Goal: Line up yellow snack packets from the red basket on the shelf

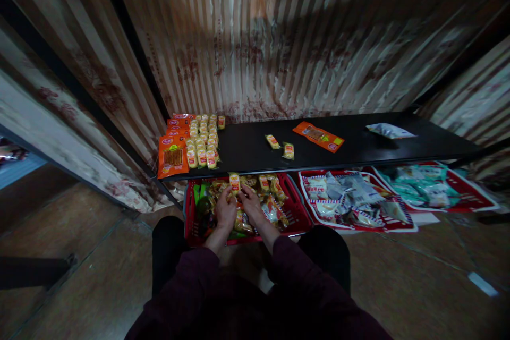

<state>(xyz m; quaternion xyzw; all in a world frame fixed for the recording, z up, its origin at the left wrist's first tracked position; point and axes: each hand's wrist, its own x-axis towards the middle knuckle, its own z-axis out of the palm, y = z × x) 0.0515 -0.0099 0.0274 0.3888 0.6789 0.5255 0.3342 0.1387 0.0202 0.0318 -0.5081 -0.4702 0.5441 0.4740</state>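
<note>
Both my hands are over the left red basket (298, 218), which holds many small wrapped snacks. Between their fingertips is a small yellow snack pack (234, 183), upright near the shelf's front edge. My left hand (226, 210) grips its left side with fingers closed, and my right hand (252, 206) pinches it from the right. On the black shelf (243, 143), rows of similar yellow packs (202, 143) stand at the left end, beside orange packets (172, 156). Two loose yellow packs, one (272, 142) behind the other (288, 150), lie near the middle.
An orange packet (319, 136) and a silvery-white packet (390, 130) lie farther right on the shelf. Below are red baskets with white packets (360, 191) and green packets (428, 183). Black posts (131, 37) and a striped curtain (279, 53) surround the shelf.
</note>
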